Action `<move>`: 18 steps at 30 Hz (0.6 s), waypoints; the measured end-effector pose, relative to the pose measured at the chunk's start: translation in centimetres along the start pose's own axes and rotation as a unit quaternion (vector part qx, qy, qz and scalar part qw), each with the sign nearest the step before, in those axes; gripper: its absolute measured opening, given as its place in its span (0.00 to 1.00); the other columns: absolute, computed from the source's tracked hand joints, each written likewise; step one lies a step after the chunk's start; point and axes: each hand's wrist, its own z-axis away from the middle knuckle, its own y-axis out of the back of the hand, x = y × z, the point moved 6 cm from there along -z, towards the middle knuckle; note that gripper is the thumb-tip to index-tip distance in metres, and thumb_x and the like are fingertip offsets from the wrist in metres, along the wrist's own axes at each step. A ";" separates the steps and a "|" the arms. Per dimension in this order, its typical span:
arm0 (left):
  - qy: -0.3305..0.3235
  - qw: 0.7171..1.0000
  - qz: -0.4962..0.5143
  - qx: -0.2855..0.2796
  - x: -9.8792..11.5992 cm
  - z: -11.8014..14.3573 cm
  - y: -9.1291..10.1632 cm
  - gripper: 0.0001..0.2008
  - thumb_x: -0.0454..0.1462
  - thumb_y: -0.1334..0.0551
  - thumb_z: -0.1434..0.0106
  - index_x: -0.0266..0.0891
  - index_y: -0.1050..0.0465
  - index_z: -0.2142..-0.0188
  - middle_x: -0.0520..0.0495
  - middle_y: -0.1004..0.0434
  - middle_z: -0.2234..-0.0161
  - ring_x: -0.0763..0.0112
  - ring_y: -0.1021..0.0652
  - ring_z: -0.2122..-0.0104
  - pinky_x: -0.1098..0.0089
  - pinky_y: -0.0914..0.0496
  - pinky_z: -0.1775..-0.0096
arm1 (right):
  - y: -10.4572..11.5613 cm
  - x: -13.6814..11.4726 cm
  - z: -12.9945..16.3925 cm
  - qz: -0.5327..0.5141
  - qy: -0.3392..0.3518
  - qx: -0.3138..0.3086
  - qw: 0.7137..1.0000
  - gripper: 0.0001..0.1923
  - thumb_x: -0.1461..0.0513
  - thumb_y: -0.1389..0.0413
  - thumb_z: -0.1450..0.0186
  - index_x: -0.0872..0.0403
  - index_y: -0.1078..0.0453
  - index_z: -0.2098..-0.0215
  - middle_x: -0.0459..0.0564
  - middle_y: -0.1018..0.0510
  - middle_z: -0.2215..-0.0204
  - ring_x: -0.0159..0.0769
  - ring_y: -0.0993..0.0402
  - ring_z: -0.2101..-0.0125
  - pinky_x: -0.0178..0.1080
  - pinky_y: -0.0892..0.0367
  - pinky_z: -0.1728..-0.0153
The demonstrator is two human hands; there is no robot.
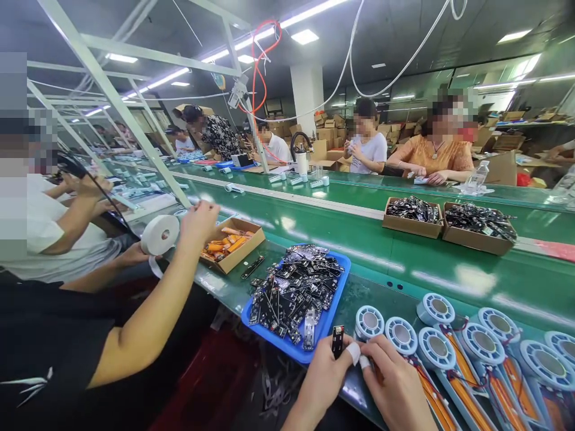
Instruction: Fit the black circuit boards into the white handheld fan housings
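Right now the left hand (326,374) pinches a small black circuit board (337,341) upright over the blue tray (309,354) edge, right hand (395,386) empty alongside, and that light taped-fingertip grip could let it drop.

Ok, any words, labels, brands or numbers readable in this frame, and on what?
None can be read.
Small board in the left hand: any marking too small to read.
Boards in the blue tray: print too small and blurred.
Cartons at the back: no legible label.
Bottle label: blurred.
Fan units by the right hand: no text visible.
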 end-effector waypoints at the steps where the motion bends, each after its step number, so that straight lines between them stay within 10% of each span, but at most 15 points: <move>1: 0.004 1.000 0.002 0.001 -0.1 0.0 0.0 0.21 0.54 0.32 0.44 0.38 0.27 0.72 0.55 0.32 0.77 0.71 0.30 0.73 0.71 0.33 0.68 | 0.2 -0.1 -0.1 -0.001 0.005 0.003 1.000 0.11 0.67 0.51 0.32 0.48 0.29 0.59 0.48 0.22 0.64 0.35 0.21 0.70 0.32 0.29 0.72; 11: 0.138 0.989 0.038 0.047 -6.1 2.7 1.4 0.33 0.61 0.41 0.41 0.45 0.32 0.45 0.56 0.32 0.73 0.76 0.33 0.79 0.78 0.43 0.81 | 0.9 -0.9 -0.7 0.045 -0.031 0.007 0.998 0.11 0.71 0.52 0.38 0.51 0.32 0.65 0.47 0.24 0.69 0.35 0.26 0.72 0.33 0.36 0.72; 18: 0.031 0.998 -0.044 -0.017 -4.9 2.2 0.1 0.27 0.62 0.46 0.38 0.41 0.30 0.66 0.60 0.40 0.80 0.78 0.42 0.86 0.77 0.47 0.86 | 0.3 -0.9 -0.7 0.073 -0.040 -0.045 0.996 0.11 0.72 0.48 0.38 0.51 0.31 0.64 0.46 0.24 0.67 0.34 0.27 0.69 0.34 0.40 0.71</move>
